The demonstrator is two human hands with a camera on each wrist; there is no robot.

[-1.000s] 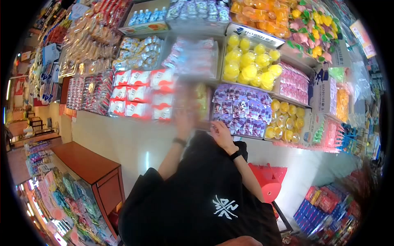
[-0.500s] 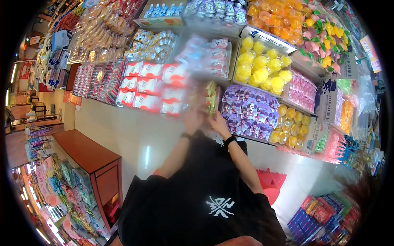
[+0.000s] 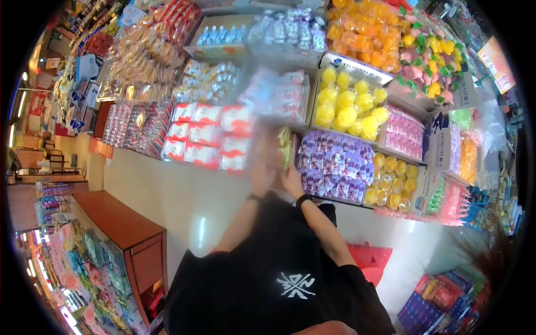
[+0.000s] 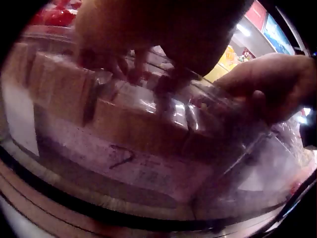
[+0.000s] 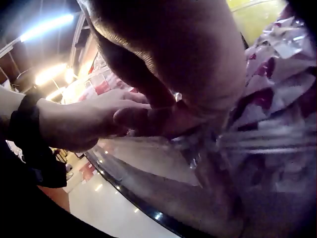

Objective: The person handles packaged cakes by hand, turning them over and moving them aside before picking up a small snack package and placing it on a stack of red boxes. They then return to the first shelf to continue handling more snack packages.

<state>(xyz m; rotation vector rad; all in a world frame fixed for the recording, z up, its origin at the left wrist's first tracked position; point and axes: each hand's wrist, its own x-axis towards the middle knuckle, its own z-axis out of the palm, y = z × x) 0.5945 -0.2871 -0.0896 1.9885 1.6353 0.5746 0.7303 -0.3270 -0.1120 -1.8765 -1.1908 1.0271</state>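
Side by side at the front of the display, my left hand [image 3: 263, 177] and right hand [image 3: 291, 182] reach into a narrow bin of gold-wrapped packets [image 3: 285, 146]. A blurred patch in the head view covers the left fingers and part of that bin. The left wrist view has the left hand [image 4: 163, 29] above, its fingers down among packets [image 4: 64, 89] behind a clear bin wall [image 4: 148, 171]. In the right wrist view the right hand [image 5: 188, 59] bends down over the clear edge, close to the left hand [image 5: 86, 119]. Whether either hand grips a packet I cannot tell.
Red-and-white packets [image 3: 204, 134] lie left of the bin, purple packets [image 3: 335, 164] right of it. Yellow domed cups [image 3: 346, 106] and pink packets [image 3: 403, 131] fill boxes beyond. A brown wooden cabinet [image 3: 120, 218] stands behind left; a red bag [image 3: 368, 259] is at the right.
The right hand has moved from the bin's front right edge inward, beside the left hand. The head view has shifted slightly.
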